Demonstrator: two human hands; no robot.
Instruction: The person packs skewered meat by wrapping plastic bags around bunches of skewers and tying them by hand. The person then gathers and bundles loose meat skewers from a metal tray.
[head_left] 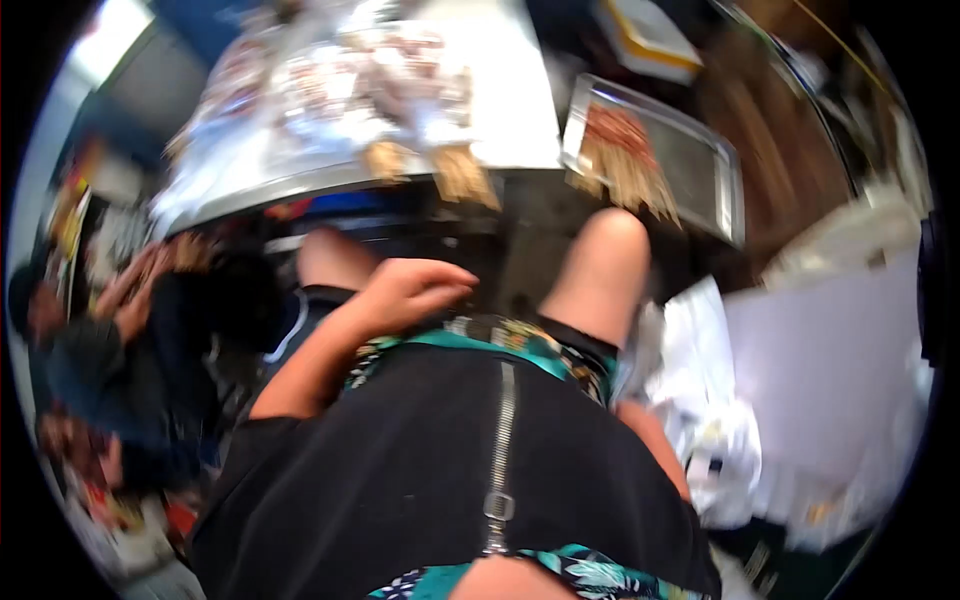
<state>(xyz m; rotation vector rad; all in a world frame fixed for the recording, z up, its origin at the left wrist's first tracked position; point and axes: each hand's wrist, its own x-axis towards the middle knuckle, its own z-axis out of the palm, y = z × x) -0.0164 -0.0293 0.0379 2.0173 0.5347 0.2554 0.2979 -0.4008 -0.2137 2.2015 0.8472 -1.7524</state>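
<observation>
My left hand point(420, 290) hovers over my lap near my left thigh, fingers loosely stretched and holding nothing visible. Of my right arm, only the forearm point(655, 445) shows, beside a white plastic bag point(715, 440); the hand itself is hidden. Ahead of me, bundles of skewers point(465, 175) in clear plastic bags lie on a shiny metal table point(515, 90), their wooden ends over its near edge. More skewers with reddish food point(620, 145) rest across a metal tray point(690, 165) on the right. The picture is blurred by motion.
At the left another person point(110, 360) sits close by, hands together. A white and yellow container point(650, 40) stands behind the tray. A pale panel or box point(830, 370) is at my right. My knees are near the table's front edge.
</observation>
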